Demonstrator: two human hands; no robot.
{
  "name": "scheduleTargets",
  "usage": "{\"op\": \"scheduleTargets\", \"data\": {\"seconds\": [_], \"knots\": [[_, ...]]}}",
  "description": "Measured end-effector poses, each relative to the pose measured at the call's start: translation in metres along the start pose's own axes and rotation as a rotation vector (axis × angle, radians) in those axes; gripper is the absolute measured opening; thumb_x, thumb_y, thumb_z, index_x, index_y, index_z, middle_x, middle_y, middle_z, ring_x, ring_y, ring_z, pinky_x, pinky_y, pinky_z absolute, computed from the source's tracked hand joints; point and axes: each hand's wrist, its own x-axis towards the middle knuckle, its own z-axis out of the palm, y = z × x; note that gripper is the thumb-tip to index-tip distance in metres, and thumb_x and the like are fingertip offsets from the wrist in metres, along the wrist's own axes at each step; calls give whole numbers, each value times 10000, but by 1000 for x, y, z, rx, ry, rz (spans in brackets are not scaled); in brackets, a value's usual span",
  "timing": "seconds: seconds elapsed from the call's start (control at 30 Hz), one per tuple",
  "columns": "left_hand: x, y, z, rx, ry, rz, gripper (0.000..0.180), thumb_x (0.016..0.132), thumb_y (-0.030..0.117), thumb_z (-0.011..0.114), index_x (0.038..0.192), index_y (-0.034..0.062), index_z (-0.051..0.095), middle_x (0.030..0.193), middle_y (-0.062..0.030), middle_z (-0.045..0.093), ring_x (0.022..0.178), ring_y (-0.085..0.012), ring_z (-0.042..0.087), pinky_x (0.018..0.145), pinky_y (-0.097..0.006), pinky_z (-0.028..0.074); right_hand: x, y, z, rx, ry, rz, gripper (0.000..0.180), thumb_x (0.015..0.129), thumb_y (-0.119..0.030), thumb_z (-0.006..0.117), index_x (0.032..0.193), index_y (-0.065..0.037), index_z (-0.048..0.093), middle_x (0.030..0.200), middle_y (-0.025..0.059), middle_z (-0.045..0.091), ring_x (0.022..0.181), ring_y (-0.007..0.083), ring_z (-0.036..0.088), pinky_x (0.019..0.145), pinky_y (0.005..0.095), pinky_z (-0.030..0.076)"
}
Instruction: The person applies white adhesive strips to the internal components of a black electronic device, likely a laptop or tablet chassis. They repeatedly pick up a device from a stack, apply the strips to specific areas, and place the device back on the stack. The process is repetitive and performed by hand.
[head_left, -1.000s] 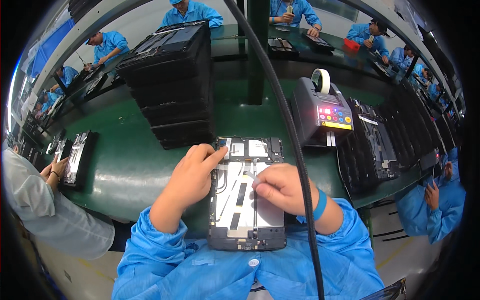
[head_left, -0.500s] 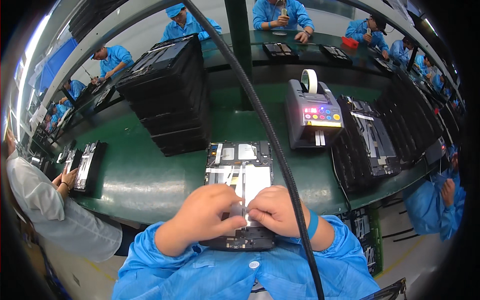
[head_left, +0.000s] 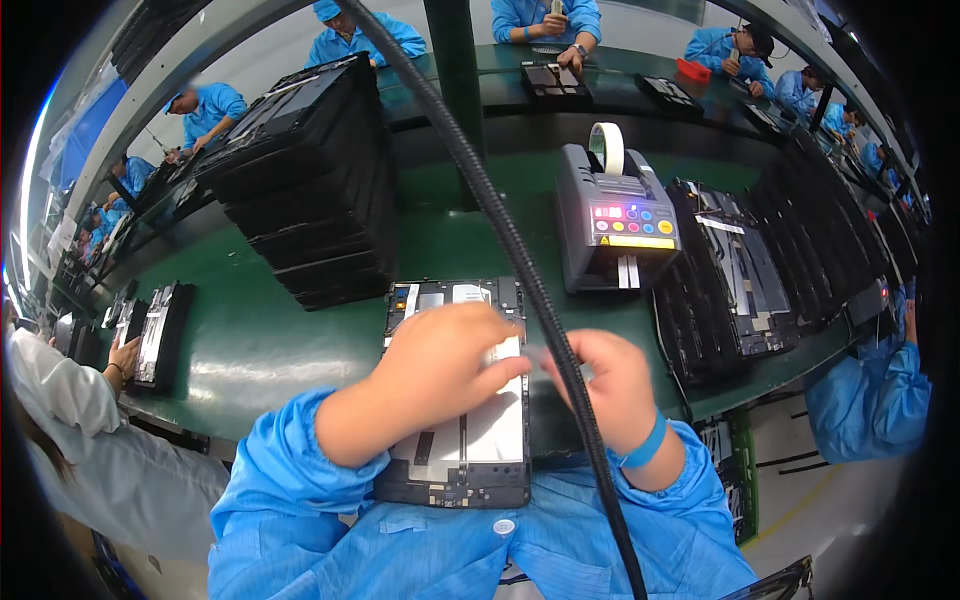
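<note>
The green table (head_left: 240, 365) carries everything; a tall stack of black tablet bodies (head_left: 320, 215) stands at its left and a row of similar upright units (head_left: 735, 265) at its right. Between these, toward the right, sits a grey tape dispenser (head_left: 620, 220).

The uncovered tablet (head_left: 490, 430) lies flat in front of the person, its lower end seeming to reach past the table's near edge. I judge it fairly light and stiff as a whole, but delicate across the exposed face: the bright plate looks smooth and perhaps slippery, and the small parts at both ends would mark or loosen under a careless thumb. The sound grip is on the black side rims, one hand to each, with nothing pressing on the middle.

The left hand (head_left: 450, 355) arches over the tablet, fingers curled and thumb apart from the forefinger; whether it pinches anything cannot be told. The right hand (head_left: 607, 385), with a blue wristband (head_left: 645, 443), is blurred just beyond the tablet's right side, partly behind a black cable (head_left: 500, 218), so its grip cannot be told either.

Smallest is a pale sliver (head_left: 535, 355) between the fingertips of both hands, too blurred to identify. If it is tape, it should be nearly weightless, limp and clingy, best taken by one extreme end.
</note>
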Motion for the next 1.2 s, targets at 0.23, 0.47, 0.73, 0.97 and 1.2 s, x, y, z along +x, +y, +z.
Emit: {"op": "scheduleTargets", "data": {"seconds": [0.23, 0.47, 0.73, 0.97, 1.2], "knots": [[19, -43, 29, 63, -126, 122, 364, 711, 213, 737, 1049, 95, 668, 1217, -195, 504, 1244, -401, 413, 1017, -467, 362, 21, 39, 2, 525, -48, 340, 83, 911, -87, 561, 888, -9, 575, 778, 2, 603, 695, 49, 516, 589, 220, 433], [1, -59, 20, 57, -77, 102, 373, 677, 178, 756, 1042, 136, 696, 1203, -193, 507, 1234, -432, 412, 1008, -510, 378, 50, 76, 32, 281, -124, 333, 380, 840, -133, 644, 1149, -13, 457, 1060, 142, 563, 761, 152, 588, 655, 287, 494], [-3, -69, 23, 80, -32, 117, 361, 676, 216, 758, 1030, 165, 709, 1166, -164, 536, 1221, -407, 432, 987, -506, 380, 71, 64, 42, 398, -311, 521, 623, 744, -121, 703, 1267, -38, 376, 1228, 201, 477, 864, 176, 567, 717, 311, 498], [-2, -64, 22, 324, 23, 125, 402, 654, 321, 767, 1035, 206, 708, 1191, -133, 545, 1243, -362, 432, 967, -497, 375, 72, 74, 44, 431, -358, 507, 666, 737, -102, 696, 1300, -48, 344, 1237, 179, 455, 818, 127, 555, 726, 284, 485], [-17, -74, 24, 234, -39, 63, 406, 705, 281, 723, 1095, 179, 677, 1272, -160, 525, 1216, -382, 458, 966, -514, 376, 57, 80, 61, 628, -286, 479, 581, 781, -98, 676, 1273, -69, 368, 1186, 145, 473, 768, 103, 522, 705, 257, 467]]}}
